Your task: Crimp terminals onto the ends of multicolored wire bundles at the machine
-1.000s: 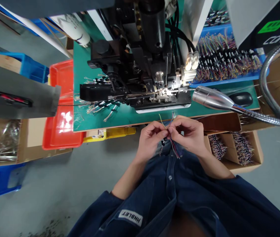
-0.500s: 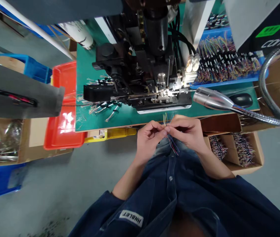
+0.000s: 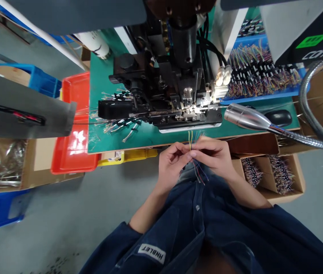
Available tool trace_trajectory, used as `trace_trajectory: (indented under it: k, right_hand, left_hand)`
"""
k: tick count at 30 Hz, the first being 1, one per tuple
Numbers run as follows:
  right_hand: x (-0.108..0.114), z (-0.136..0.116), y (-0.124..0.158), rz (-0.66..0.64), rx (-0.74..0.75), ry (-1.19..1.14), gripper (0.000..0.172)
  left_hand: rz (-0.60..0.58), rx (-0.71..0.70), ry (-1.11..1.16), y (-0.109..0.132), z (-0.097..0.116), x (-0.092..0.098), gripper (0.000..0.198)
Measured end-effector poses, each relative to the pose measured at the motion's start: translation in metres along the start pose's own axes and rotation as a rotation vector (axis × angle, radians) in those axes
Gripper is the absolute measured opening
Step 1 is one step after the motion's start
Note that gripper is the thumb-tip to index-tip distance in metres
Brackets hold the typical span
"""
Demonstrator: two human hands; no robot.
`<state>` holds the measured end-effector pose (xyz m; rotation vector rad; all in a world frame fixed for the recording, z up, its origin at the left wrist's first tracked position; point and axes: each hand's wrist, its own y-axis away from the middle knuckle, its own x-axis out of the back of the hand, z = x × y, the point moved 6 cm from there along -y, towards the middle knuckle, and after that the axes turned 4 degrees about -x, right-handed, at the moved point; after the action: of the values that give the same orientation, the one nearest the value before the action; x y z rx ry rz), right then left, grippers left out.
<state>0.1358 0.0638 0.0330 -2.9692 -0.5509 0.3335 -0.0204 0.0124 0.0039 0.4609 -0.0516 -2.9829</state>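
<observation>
Both hands meet just in front of the green bench edge, pinching thin coloured wires [image 3: 200, 174] between them. My left hand [image 3: 172, 163] is closed, with thumb and forefinger on the wires. Opposite it, my right hand [image 3: 214, 155] pinches the same bunch, its fingertips touching the left ones. Yellow and greenish strands stick up beyond the fingers toward the bench; red, blue and white ends hang down toward my lap. The middle of the bunch is hidden by my fingers. Beyond my hands stands a black machine [image 3: 161, 83] with a lit metal work point [image 3: 191, 109].
On the green bench [image 3: 155, 140] lie cut wire pieces [image 3: 130, 129] at left and a black mouse [image 3: 278, 117] at right. A metal lamp [image 3: 245, 116] reaches in. Around are a blue bin of wires [image 3: 264, 72], a red tray [image 3: 74, 156] and a cardboard box [image 3: 289, 196].
The yellow strands now stand up further and more spread above my fingers, and the lower ends fan out more. Both hands stay pinched in nearly the same place; the view shifts slightly.
</observation>
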Motion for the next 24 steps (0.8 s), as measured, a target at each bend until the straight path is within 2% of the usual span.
trace_trajectory:
  k: [4, 8, 15, 18, 19, 22, 24]
  right_hand:
    - [-0.001, -0.009, -0.005, 0.046, 0.078, 0.101, 0.005]
    - [0.005, -0.019, -0.018, 0.128, 0.129, 0.147, 0.010]
    - [-0.002, -0.024, -0.029, 0.055, 0.139, 0.225, 0.019]
    - [0.000, -0.026, -0.033, 0.032, 0.145, 0.254, 0.015]
    - [0.002, -0.026, -0.035, 0.029, 0.121, 0.238, 0.014]
    - [0.006, -0.018, -0.036, 0.029, -0.008, 0.170, 0.029]
    - [0.005, -0.012, -0.035, 0.036, -0.059, 0.138, 0.026]
  left_hand:
    - [-0.054, -0.015, -0.077, 0.000, 0.000, -0.003, 0.024]
    - [-0.063, -0.037, -0.106, 0.000, 0.004, -0.002, 0.024]
    - [-0.148, -0.103, -0.239, -0.013, 0.018, -0.003, 0.017]
    - [-0.094, -0.132, -0.255, -0.021, 0.021, 0.001, 0.016]
    - [-0.067, -0.135, -0.228, -0.023, 0.020, 0.002, 0.017]
    - [0.016, -0.129, -0.089, -0.029, 0.015, 0.003, 0.022]
    - [0.060, -0.113, -0.019, -0.030, 0.008, 0.003, 0.023]
